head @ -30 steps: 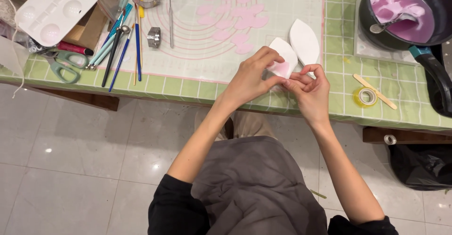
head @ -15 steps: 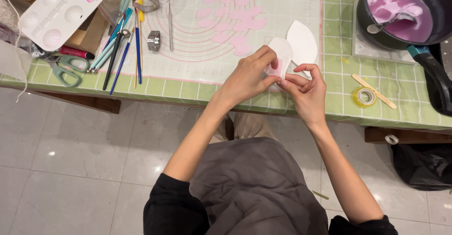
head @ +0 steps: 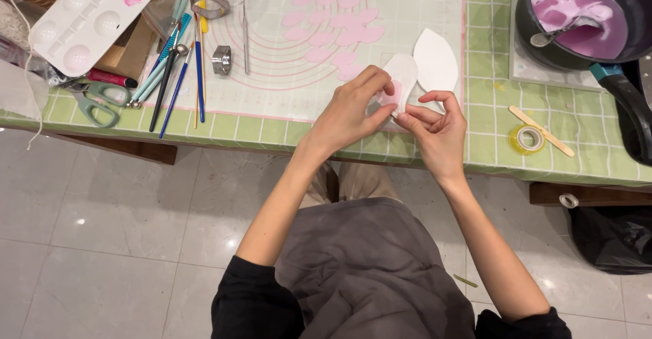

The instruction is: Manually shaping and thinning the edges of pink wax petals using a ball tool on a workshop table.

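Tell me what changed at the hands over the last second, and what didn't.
Little changed. Both hands, left hand and right hand, stayed together at the table edge, still pinching the small pink piece against the white petal-shaped mould; the fingers only shifted slightly. The second white mould, the pink petals on the mat and the pan stayed put.

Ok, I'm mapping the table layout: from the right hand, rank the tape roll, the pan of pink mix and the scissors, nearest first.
From the right hand:
1. Tape roll, just to its right near the table edge.
2. Pan of pink mix, far right corner.
3. Scissors, far left, beyond the left hand.
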